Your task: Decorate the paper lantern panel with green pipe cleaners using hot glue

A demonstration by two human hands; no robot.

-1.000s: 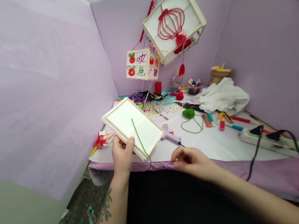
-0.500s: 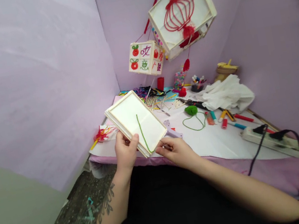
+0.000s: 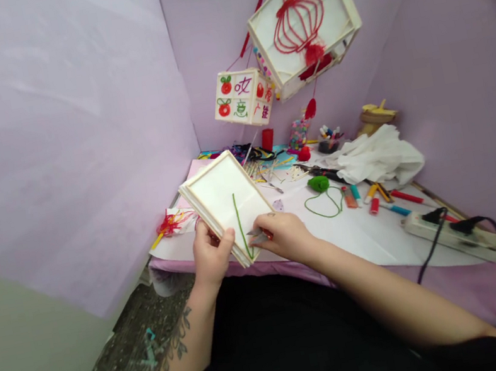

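In my left hand (image 3: 211, 247) is a stack of white panels with pale wooden frames (image 3: 216, 181), tilted above the table's front edge. My left thumb lies on the near side of the frame. A strand of green yarn (image 3: 238, 219) runs down the top panel in a bent line and curls back near the bottom corner. Closed over that corner, my right hand (image 3: 286, 236) grips small scissors (image 3: 257, 235), whose pointed grey blades lie close to the yarn. An orange-red bit of the handle shows; my fingers hide the rest.
A green yarn ball (image 3: 318, 184) with a loose tail lies on the table, near markers (image 3: 374, 206), crumpled white cloth (image 3: 372, 157) and a power strip (image 3: 458, 235). Decorated lanterns (image 3: 242, 97) hang above. Sticks and pliers (image 3: 322, 171) lie farther back.
My right hand has moved from the panel's bottom corner up over its right side, and scissor blades now show in it. The lower end of the yarn has shifted into a curl.
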